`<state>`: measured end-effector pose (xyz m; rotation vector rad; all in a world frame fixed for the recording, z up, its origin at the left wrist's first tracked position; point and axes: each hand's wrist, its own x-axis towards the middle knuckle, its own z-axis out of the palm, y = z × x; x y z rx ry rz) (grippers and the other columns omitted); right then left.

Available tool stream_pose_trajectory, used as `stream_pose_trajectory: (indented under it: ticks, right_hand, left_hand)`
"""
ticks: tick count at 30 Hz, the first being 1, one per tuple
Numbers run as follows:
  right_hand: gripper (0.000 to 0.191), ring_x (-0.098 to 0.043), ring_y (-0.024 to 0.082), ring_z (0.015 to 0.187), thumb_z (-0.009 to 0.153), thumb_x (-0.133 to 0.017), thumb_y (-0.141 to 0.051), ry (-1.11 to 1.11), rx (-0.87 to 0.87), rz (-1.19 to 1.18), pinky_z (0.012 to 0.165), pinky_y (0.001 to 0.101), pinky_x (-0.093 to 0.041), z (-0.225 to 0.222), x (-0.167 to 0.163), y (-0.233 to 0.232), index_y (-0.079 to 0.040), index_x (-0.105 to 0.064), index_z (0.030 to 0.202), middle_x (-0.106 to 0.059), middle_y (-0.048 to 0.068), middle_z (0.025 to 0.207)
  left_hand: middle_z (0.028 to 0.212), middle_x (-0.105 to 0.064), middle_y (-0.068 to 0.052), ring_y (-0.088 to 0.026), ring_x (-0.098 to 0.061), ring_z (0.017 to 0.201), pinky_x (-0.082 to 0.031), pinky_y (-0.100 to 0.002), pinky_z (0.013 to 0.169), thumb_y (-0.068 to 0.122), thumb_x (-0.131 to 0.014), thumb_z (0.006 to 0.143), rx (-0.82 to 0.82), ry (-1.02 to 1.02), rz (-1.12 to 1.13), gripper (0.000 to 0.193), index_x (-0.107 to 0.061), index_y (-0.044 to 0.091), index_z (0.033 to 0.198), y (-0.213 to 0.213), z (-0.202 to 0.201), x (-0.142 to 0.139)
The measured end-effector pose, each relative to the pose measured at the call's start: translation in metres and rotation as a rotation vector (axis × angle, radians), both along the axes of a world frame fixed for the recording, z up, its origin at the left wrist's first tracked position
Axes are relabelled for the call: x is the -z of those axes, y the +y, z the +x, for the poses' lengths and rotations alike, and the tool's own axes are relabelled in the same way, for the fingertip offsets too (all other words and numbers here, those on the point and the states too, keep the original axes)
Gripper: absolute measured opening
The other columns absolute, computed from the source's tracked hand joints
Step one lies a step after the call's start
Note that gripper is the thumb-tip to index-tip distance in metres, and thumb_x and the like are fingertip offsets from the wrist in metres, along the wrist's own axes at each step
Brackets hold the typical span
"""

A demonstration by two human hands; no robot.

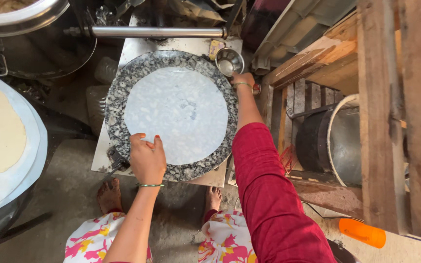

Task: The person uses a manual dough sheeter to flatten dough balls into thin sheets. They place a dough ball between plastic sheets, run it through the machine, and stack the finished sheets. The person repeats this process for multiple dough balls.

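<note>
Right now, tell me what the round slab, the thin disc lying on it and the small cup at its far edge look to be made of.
Round slab: speckled black and grey with a polished look, probably granite.
Thin disc: pale, matte and translucent, with the speckle showing through; likely rolled dough or a plastic sheet, I cannot tell which. The left hand touches its near edge.
Small cup: bright and reflective, apparently steel, beside the right hand.
</note>
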<state>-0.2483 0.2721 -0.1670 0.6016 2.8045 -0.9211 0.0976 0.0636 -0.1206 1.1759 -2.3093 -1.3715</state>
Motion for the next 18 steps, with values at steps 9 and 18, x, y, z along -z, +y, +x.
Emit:
stream_pose_trajectory:
  ticks: [9,18]
  right_hand:
    - [0.021,-0.071,0.02,0.06,0.08,-0.08,-0.014,0.653,-0.025,-0.048,0.062,0.0355,-0.056,0.034,-0.032,-0.009,-0.001,-0.064,0.076,-0.069,0.01,0.067]
    - [0.024,-0.055,0.009,0.057,0.09,-0.075,-0.009,0.649,-0.261,-0.194,0.056,0.0269,-0.045,0.153,-0.09,-0.027,-0.005,-0.055,0.077,-0.063,0.003,0.064]
  left_hand:
    - [0.082,-0.072,-0.01,-0.034,-0.07,0.079,-0.053,-0.046,0.074,0.027,-0.07,0.091,0.002,-0.035,0.084,0.042,-0.056,0.0,0.12,-0.006,0.001,-0.005]
    - [0.081,-0.074,-0.01,-0.035,-0.071,0.082,-0.054,-0.046,0.077,0.029,-0.072,0.089,0.021,-0.047,0.18,0.047,-0.056,0.0,0.122,-0.004,0.012,-0.013]
